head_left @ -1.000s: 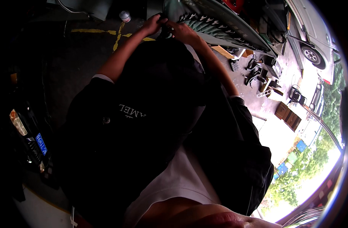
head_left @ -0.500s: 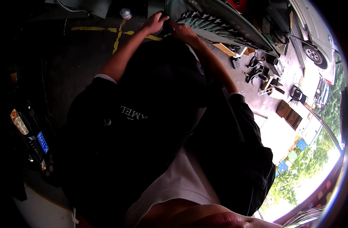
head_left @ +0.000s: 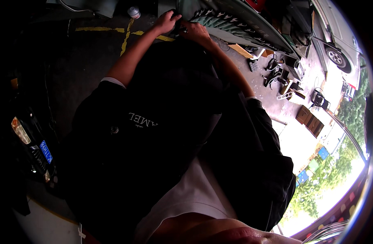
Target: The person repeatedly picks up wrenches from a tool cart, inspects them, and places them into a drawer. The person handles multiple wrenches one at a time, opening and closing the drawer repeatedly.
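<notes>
A dim workshop floor is marked with yellow lines. On the far side, the left hand and the right hand are held close together, both curled; whether either is closed on the shadowed dark item between them cannot be told. Just to the right, wrenches are ranged in a row; to the left, a white can is seen.

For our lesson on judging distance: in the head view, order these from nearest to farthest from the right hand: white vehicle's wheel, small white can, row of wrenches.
From the right hand:
1. Row of wrenches, just to its right.
2. Small white can, leftward, past the left hand.
3. White vehicle's wheel, far right.
</notes>
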